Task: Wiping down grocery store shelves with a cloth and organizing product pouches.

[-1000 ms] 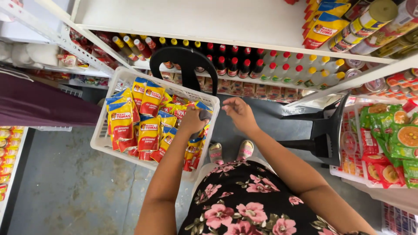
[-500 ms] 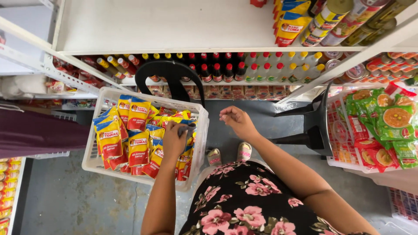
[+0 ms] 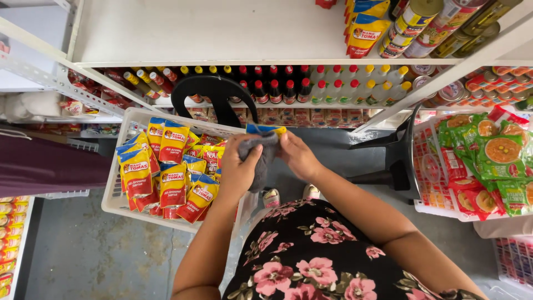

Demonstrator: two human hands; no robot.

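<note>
shop aisle: both hands' fingers (image 3: 251, 161) clench grey cloth (image 3: 265, 158) around yellow pouch (image 3: 266, 130).

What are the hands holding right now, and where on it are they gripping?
Both hands hold one yellow and blue pouch with a grey cloth wrapped over it. The left hand presses the cloth on its front; the right hand grips its right side.

Bright, even overhead light, soft shadows beneath the shelves, sharp focus, slight wide-angle bending at the edges
</note>
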